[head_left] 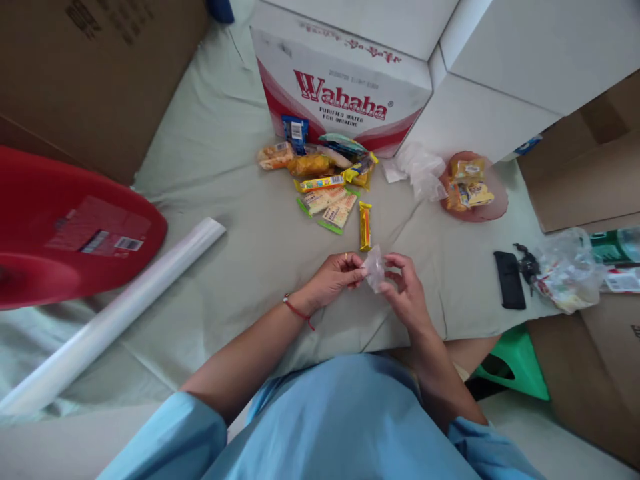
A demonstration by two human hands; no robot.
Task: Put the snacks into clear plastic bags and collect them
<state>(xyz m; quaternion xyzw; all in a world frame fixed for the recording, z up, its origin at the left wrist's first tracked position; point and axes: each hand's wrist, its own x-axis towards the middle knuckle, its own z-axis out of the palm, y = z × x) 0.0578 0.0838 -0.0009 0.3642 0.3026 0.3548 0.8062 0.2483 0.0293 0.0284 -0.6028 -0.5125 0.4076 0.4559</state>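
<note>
Between my two hands is a small crumpled clear plastic bag (374, 269). My left hand (341, 275), with a red cord at the wrist, pinches its left edge between thumb and fingers. My right hand (404, 285) is at the bag's other side, its thumb and fingers curved and apart, the thumb at or against the plastic. Just beyond the bag lies a yellow-wrapped snack bar (365, 227). Farther off is a pile of packaged snacks, among them pale packets with green ends (338, 212), a long yellow packet (320, 183) and a blue packet (295, 132).
A Wahaha water carton (345, 100) stands behind the snacks. To the right are crumpled plastic bags (420, 170), a pink plate (500, 200) with snacks, a black phone (510, 280) and keys (527, 263). A plastic film roll (125, 313) and red plastic object (75, 227) lie left.
</note>
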